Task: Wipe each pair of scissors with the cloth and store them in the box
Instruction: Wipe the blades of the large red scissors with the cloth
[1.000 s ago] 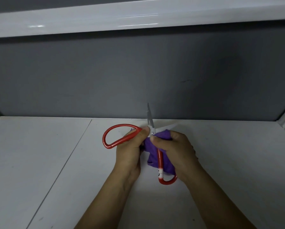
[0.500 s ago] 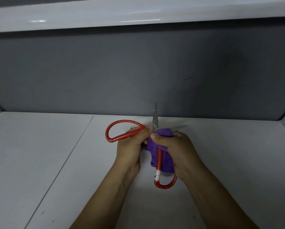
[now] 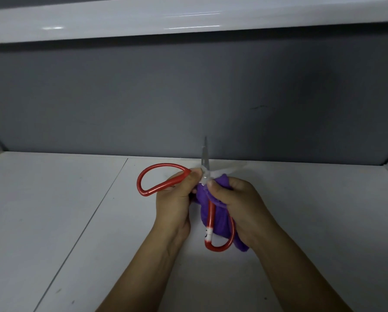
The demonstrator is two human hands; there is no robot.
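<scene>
Near the worktop's [image 3: 53,221] far edge | I see left hand [image 3: 174,206] grip clamped on scissors [image 3: 211,218] handle | right hand [image 3: 240,203] grip pinching cloth [image 3: 221,221]

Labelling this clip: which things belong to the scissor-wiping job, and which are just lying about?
In the job: red scissors, purple cloth, left hand gripping a handle, right hand holding the cloth.
Just there: white table, grey wall, white shelf. No box in view.
</scene>
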